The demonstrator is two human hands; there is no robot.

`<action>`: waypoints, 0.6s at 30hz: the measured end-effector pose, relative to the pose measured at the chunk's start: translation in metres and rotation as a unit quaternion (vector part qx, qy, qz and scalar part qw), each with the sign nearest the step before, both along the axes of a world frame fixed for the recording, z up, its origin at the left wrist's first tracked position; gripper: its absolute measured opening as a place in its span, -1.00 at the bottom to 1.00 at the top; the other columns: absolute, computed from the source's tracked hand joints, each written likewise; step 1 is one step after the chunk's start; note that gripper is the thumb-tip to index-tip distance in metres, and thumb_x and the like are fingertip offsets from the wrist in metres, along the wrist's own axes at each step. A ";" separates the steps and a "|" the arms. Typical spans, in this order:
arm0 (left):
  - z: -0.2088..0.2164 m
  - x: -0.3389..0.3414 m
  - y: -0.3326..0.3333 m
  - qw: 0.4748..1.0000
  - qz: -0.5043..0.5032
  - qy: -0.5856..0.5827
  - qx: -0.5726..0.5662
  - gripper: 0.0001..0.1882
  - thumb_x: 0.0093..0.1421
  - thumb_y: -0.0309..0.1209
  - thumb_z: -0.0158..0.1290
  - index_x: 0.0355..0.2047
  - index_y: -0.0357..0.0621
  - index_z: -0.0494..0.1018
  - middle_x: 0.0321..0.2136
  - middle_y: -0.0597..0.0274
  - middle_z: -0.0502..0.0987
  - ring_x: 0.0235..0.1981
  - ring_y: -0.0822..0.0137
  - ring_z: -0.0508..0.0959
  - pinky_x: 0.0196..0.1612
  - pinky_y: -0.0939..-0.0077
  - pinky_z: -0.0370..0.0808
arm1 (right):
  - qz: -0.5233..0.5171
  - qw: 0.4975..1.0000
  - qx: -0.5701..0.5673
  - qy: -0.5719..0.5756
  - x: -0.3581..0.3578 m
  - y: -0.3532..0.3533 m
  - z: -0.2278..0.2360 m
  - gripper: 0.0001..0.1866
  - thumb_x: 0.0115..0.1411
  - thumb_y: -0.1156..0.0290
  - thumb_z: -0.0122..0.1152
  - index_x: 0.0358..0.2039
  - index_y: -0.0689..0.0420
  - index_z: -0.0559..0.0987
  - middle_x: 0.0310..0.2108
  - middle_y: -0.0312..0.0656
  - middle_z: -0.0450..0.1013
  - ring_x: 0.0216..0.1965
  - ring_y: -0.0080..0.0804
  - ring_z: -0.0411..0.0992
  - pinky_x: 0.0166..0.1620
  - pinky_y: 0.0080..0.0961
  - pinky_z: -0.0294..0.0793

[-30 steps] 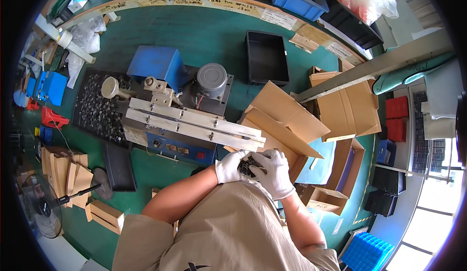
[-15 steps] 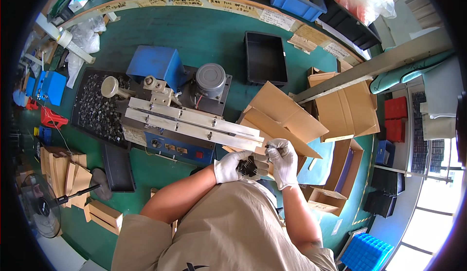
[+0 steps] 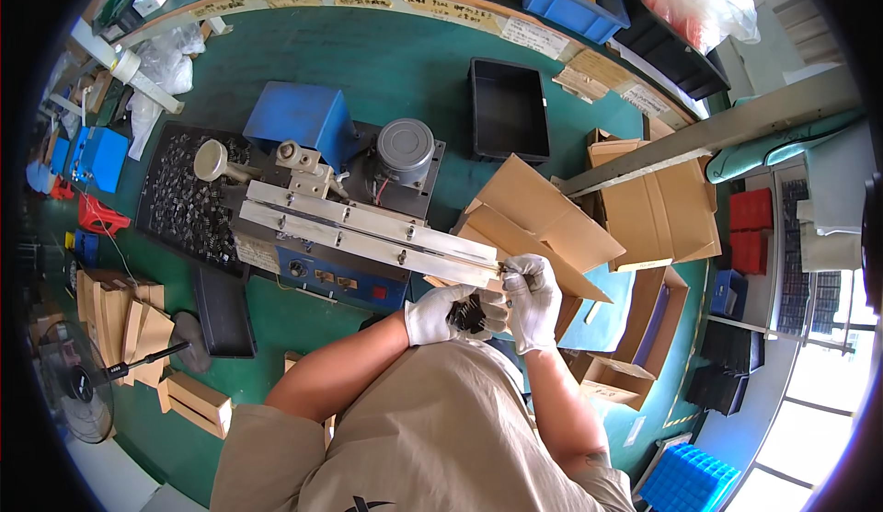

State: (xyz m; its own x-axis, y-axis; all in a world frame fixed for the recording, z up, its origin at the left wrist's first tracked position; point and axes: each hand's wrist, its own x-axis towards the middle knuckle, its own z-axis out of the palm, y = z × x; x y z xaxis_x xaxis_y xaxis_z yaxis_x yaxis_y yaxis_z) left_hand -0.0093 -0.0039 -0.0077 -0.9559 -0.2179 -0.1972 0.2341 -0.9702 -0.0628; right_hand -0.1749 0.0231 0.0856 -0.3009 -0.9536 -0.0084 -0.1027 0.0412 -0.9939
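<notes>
My left hand (image 3: 429, 318), in a white glove, is curled palm up around a cluster of small black parts with thin metal legs (image 3: 467, 315). In a matching glove, my right hand (image 3: 533, 306) pinches a small dark part, mostly hidden by the fingers, at the right end of a long pale metal rail (image 3: 368, 237). The rail slopes down from a bench machine with a blue housing (image 3: 296, 126), a grey motor (image 3: 406, 144) and a front control panel with a red switch (image 3: 378, 292). My left hand is just below the rail's end.
A black tray heaped with small black parts (image 3: 189, 199) lies left of the machine. Behind stands a black bin (image 3: 509, 112). Open cardboard boxes (image 3: 543, 208) crowd the right, near a slanting metal post (image 3: 644, 155). A fan (image 3: 78, 383) stands at lower left.
My right hand has moved slightly up, bringing its fingertips to the rail's end. My left hand keeps its hold on the black parts. The whole view has shifted slightly.
</notes>
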 end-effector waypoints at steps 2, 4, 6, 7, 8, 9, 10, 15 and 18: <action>0.004 -0.001 -0.001 0.998 -0.009 -0.055 -0.030 -0.45 0.47 -0.08 -0.28 0.23 -0.25 0.32 0.13 -0.09 0.48 0.15 -0.01 0.50 0.18 -0.03 0.45 | -0.005 1.000 -0.005 -0.024 0.003 -0.002 -0.001 -0.87 0.22 0.71 0.19 -0.27 0.22 0.49 -0.20 -0.23 0.42 -0.19 -0.47 0.41 -0.02 -0.53 0.42; 0.006 -0.001 -0.001 0.996 -0.003 -0.065 -0.060 -0.45 0.47 -0.08 -0.28 0.23 -0.26 0.32 0.12 -0.07 0.49 0.14 0.00 0.51 0.18 0.00 0.45 | -0.011 0.998 -0.027 -0.053 0.008 -0.003 0.001 -0.85 0.20 0.71 0.21 -0.25 0.22 0.52 -0.16 -0.21 0.41 -0.17 -0.45 0.41 0.00 -0.52 0.42; 0.010 -0.001 -0.001 0.995 0.006 -0.059 -0.078 -0.50 0.47 -0.16 -0.24 0.23 -0.27 0.31 0.11 -0.02 0.48 0.11 0.09 0.51 0.18 0.10 0.46 | -0.005 0.998 -0.034 -0.051 0.009 -0.002 0.000 -0.84 0.20 0.71 0.22 -0.23 0.22 0.53 -0.14 -0.23 0.39 -0.13 -0.46 0.41 0.03 -0.52 0.41; 0.012 -0.001 -0.002 0.995 0.013 -0.048 -0.082 -0.55 0.46 -0.25 -0.20 0.23 -0.27 0.29 0.11 0.02 0.48 0.09 0.16 0.51 0.18 0.19 0.46 | 0.005 0.999 -0.029 -0.036 0.008 0.000 -0.004 -0.84 0.21 0.70 0.21 -0.21 0.21 0.54 -0.13 -0.26 0.38 -0.11 -0.48 0.40 0.05 -0.51 0.40; 0.015 0.000 -0.003 0.995 0.019 -0.037 -0.085 -0.58 0.46 -0.33 -0.16 0.23 -0.28 0.27 0.10 0.06 0.48 0.07 0.24 0.52 0.18 0.27 0.46 | 0.015 0.999 -0.025 -0.020 0.008 0.001 -0.006 -0.83 0.22 0.69 0.20 -0.19 0.21 0.54 -0.13 -0.29 0.38 -0.08 -0.50 0.40 0.08 -0.51 0.39; 0.016 0.000 -0.003 0.992 0.018 -0.059 -0.110 -0.58 0.42 -0.38 -0.10 0.23 -0.26 0.27 0.09 0.09 0.48 0.06 0.26 0.51 0.18 0.29 0.46 | 0.013 0.999 -0.031 -0.010 0.010 0.000 -0.006 -0.82 0.22 0.69 0.20 -0.18 0.21 0.55 -0.12 -0.28 0.37 -0.07 -0.50 0.39 0.09 -0.51 0.38; 0.018 -0.001 -0.004 0.988 0.018 -0.081 -0.134 -0.57 0.38 -0.43 -0.05 0.23 -0.25 0.28 0.08 0.13 0.48 0.05 0.28 0.51 0.18 0.31 0.46 | 0.012 0.999 -0.037 0.000 0.012 0.000 -0.006 -0.81 0.21 0.68 0.20 -0.16 0.22 0.56 -0.11 -0.27 0.37 -0.06 -0.49 0.39 0.10 -0.50 0.37; 0.027 -0.001 -0.004 0.975 0.049 -0.069 -0.207 -0.42 0.18 -0.59 0.16 0.22 -0.23 0.29 0.11 0.17 0.46 0.06 0.32 0.50 0.19 0.34 0.44 | -0.072 0.993 0.032 -0.091 0.016 0.007 0.016 -0.75 0.20 0.62 0.22 -0.08 0.24 0.56 -0.04 -0.19 0.35 -0.01 -0.43 0.36 0.14 -0.47 0.35; 0.033 0.000 -0.006 0.958 0.062 -0.091 -0.265 -0.37 0.14 -0.62 0.18 0.23 -0.23 0.28 0.12 0.15 0.46 0.07 0.32 0.50 0.20 0.34 0.43 | 0.028 0.988 -0.033 0.149 0.009 0.012 0.012 -0.70 0.19 0.61 0.23 -0.05 0.20 0.55 -0.02 -0.15 0.37 -0.04 -0.42 0.37 0.08 -0.47 0.39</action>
State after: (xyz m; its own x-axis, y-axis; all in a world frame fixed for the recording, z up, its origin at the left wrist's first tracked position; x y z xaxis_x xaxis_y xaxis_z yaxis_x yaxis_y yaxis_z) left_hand -0.0093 -0.0098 0.0249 -0.8769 -0.4421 -0.1883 0.3093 -0.8192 0.4830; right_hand -0.1656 0.0347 0.0974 -0.2272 -0.9643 0.1360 -0.3920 -0.0373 -0.9192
